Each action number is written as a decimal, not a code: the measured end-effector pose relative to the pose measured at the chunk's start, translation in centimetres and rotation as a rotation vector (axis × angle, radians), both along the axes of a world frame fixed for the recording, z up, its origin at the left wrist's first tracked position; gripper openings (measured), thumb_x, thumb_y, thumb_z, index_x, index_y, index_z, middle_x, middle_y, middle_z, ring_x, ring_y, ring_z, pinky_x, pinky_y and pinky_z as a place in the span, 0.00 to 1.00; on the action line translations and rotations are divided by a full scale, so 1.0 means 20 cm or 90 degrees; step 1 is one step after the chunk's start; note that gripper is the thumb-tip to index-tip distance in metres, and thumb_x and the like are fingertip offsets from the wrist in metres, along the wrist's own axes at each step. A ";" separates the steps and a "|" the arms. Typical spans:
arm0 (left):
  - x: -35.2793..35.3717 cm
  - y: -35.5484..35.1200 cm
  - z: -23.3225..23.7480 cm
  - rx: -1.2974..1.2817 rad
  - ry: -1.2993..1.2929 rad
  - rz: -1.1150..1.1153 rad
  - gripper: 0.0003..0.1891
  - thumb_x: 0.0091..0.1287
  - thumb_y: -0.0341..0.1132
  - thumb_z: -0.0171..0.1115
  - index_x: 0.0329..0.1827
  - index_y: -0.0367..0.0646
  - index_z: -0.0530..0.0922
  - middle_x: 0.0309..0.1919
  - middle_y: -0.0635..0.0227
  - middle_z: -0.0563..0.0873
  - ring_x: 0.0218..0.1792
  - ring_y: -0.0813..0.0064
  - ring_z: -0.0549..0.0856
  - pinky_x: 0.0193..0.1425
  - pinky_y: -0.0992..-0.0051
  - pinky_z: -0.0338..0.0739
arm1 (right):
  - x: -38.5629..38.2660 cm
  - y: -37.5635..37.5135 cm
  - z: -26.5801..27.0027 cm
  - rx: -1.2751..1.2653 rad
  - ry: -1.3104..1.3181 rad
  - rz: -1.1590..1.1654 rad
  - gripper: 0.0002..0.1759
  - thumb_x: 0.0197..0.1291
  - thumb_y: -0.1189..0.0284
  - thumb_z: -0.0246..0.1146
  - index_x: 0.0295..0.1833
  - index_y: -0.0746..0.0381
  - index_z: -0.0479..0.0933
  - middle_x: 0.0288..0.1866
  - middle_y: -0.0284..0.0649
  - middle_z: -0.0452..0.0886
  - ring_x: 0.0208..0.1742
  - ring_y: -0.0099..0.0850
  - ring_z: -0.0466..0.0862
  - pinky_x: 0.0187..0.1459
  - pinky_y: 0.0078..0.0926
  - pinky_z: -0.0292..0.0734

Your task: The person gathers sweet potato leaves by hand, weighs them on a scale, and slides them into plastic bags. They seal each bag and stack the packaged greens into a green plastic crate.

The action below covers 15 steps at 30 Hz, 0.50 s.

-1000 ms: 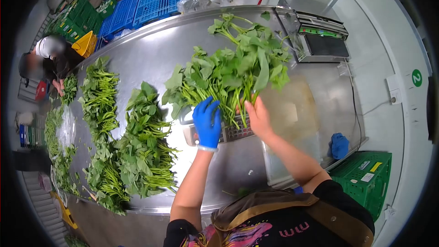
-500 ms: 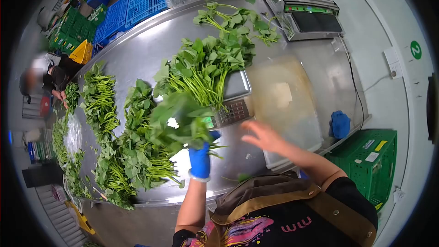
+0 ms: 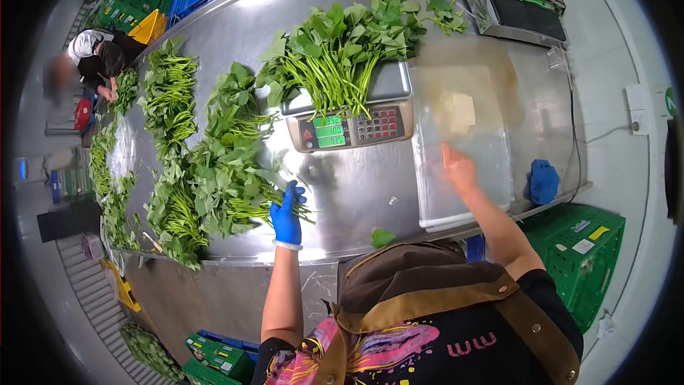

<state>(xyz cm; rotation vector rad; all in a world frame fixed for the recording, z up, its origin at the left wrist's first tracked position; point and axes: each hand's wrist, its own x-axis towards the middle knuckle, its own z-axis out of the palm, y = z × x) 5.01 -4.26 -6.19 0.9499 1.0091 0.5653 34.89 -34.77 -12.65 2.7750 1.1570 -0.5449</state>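
My left hand (image 3: 287,219), in a blue glove, is closed around the stems of a bunch of leafy greens (image 3: 260,203) at the right side of a pile. Stem ends stick out past the fingers. My bare right hand (image 3: 460,171) is over a stack of clear plastic bags (image 3: 463,203), index finger stretched out and the other fingers partly hidden. Just beyond that finger, a pale paper square (image 3: 458,114) shows on the stack. Between and beyond my hands stands a digital scale (image 3: 385,125) with lit green readouts. More greens (image 3: 335,64) lie across its metal tray.
Rows of greens (image 3: 169,100) cover the table's left side, where another person (image 3: 100,57) handles some. A wrapping machine (image 3: 516,3) stands at the back right. A crumpled blue glove (image 3: 544,182) lies near the right edge, above a green crate (image 3: 577,249).
The bunch in my left hand has come down from in front of the scale onto the pile, uncovering the readouts. My right hand has moved right, over the plastic bags. The view has shifted.
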 end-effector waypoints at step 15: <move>0.06 0.02 -0.25 -0.051 -0.154 0.040 0.15 0.71 0.31 0.59 0.58 0.36 0.75 0.41 0.68 0.83 0.38 0.79 0.81 0.43 0.79 0.74 | 0.49 0.25 -0.25 -0.043 -0.335 -0.022 0.29 0.54 0.67 0.62 0.61 0.68 0.69 0.47 0.45 0.79 0.48 0.38 0.82 0.41 0.29 0.80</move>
